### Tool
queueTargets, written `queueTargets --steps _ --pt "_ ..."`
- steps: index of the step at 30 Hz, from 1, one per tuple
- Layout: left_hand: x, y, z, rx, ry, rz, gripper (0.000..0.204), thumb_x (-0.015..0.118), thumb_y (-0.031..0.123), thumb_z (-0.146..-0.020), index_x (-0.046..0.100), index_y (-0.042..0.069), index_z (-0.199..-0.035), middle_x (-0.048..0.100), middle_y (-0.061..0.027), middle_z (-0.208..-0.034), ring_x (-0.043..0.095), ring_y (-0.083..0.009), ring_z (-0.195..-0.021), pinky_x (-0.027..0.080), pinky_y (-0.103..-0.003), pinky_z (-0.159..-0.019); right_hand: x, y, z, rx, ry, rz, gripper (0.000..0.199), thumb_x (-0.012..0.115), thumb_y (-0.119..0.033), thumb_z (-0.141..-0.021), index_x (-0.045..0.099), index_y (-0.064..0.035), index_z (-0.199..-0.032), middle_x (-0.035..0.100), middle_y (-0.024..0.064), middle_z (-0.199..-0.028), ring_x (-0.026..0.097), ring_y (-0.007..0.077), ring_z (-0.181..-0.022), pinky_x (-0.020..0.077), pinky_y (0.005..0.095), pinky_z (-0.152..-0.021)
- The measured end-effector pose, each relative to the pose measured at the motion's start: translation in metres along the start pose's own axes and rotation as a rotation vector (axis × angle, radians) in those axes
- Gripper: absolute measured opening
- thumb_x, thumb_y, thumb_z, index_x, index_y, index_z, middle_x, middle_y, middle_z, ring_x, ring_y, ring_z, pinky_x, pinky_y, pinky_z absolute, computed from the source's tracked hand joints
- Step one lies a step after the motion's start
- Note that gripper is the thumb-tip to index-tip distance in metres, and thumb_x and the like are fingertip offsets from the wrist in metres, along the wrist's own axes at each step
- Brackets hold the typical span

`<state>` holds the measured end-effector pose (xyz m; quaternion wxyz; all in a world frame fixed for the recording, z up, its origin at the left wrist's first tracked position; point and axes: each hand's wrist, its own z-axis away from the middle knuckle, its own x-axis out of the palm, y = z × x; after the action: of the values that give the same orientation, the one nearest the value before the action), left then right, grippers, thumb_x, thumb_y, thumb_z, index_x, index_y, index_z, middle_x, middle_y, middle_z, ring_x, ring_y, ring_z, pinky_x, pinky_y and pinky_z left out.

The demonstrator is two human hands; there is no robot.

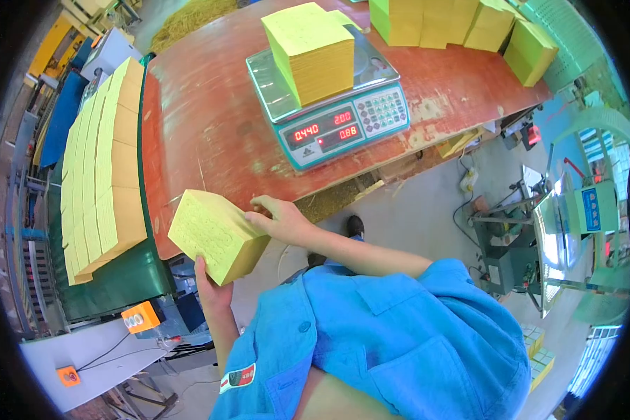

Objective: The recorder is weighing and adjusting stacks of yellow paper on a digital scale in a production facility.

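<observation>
A thick block-shaped stack of yellow paper [213, 234] is tilted in front of me at the table's near left edge. My left hand [215, 290] grips it from below, thumb pressed on its near face and the other fingers hidden behind. My right hand [283, 220] is at the stack's upper right edge, its thumb against the sheets and its fingers curled; part of its contact is hard to make out. Beyond them, another yellow paper stack [322, 66] rests on the metal pan of a digital scale [343, 126] with a lit red display.
The scale stands on a worn reddish table [210, 119]. Rows of yellow paper stacks [101, 175] line a green conveyor belt [112, 287] at left. More stacks [434, 24] stand at the table's far right. A green machine [598, 210] is on the right.
</observation>
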<state>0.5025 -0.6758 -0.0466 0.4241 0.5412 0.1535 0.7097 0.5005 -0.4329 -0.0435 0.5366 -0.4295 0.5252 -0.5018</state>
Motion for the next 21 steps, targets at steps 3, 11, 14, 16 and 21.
queueTargets --steps 3,11,14,16,21 --pt "-0.004 -0.008 -0.003 0.003 0.039 0.007 0.059 0.054 0.036 -0.096 0.039 0.006 -0.144 0.05 -0.0124 -0.141 0.049 -0.0289 -0.128 0.04 -0.046 -0.107 -0.007 0.023 -0.003 0.029 0.024 0.096 0.05 0.061 -0.042 -0.089 0.062 0.0031 -0.109 0.068 0.0229 -0.098 0.066 0.0368 -0.092 0.0513 0.0441 -0.081" --pt "0.05 -0.013 0.03 0.204 -0.019 -0.127 0.061 0.047 0.044 -0.094 0.041 0.007 -0.142 0.051 -0.0134 -0.139 0.05 -0.0297 -0.128 0.042 -0.048 -0.104 -0.055 0.016 0.001 -0.025 -0.162 0.184 0.057 0.055 -0.047 -0.092 0.062 0.0054 -0.114 0.068 0.0245 -0.101 0.067 0.0351 -0.093 0.0518 0.0438 -0.079" --pt "0.097 0.003 0.016 0.363 -0.009 -0.26 0.061 0.045 0.045 -0.095 0.042 0.006 -0.142 0.052 -0.014 -0.138 0.054 -0.0299 -0.124 0.045 -0.046 -0.102 -0.109 -0.054 0.002 0.094 -0.316 -0.092 0.054 0.056 -0.045 -0.094 0.061 0.0035 -0.119 0.068 0.0156 -0.093 0.066 0.0217 -0.084 0.0529 0.0358 -0.07" --pt "0.149 0.021 -0.002 0.422 -0.064 -0.355 0.059 0.042 0.044 -0.097 0.043 0.005 -0.141 0.053 -0.0138 -0.137 0.056 -0.0291 -0.122 0.047 -0.045 -0.101 -0.148 -0.1 0.0 -0.035 -0.208 -0.207 0.051 0.057 -0.042 -0.095 0.06 0.0024 -0.12 0.067 0.0094 -0.091 0.063 0.0159 -0.077 0.052 0.031 -0.065" --pt "0.345 0.072 -0.077 0.268 -0.309 -0.38 0.055 0.056 0.039 -0.094 0.049 0.007 -0.138 0.06 -0.0115 -0.129 0.058 -0.0204 -0.118 0.048 -0.039 -0.098 -0.264 -0.173 -0.073 -0.187 0.029 -0.178 0.042 0.056 -0.033 -0.096 0.062 0.0015 -0.119 0.067 0.0079 -0.093 0.062 0.0127 -0.071 0.0515 0.0292 -0.061"
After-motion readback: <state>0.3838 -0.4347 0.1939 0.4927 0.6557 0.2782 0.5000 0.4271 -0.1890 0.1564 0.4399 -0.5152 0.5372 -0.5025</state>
